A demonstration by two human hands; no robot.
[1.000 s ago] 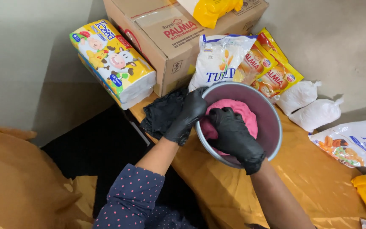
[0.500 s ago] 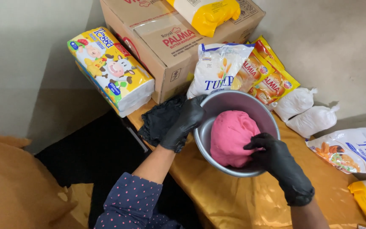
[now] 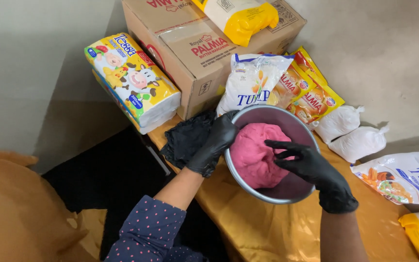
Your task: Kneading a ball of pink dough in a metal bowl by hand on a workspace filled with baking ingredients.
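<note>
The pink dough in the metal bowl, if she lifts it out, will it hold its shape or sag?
The pink dough would probably sag somewhat: it shows soft folds where the right hand presses it. It looks smooth and cohesive, so it likely lifts as one lump. It fills much of the metal bowl, which the left hand grips, so it is likely fairly heavy.

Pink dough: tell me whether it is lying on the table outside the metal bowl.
No, the pink dough sits inside the metal bowl, with the left hand on the rim and the right hand on the dough.
</note>
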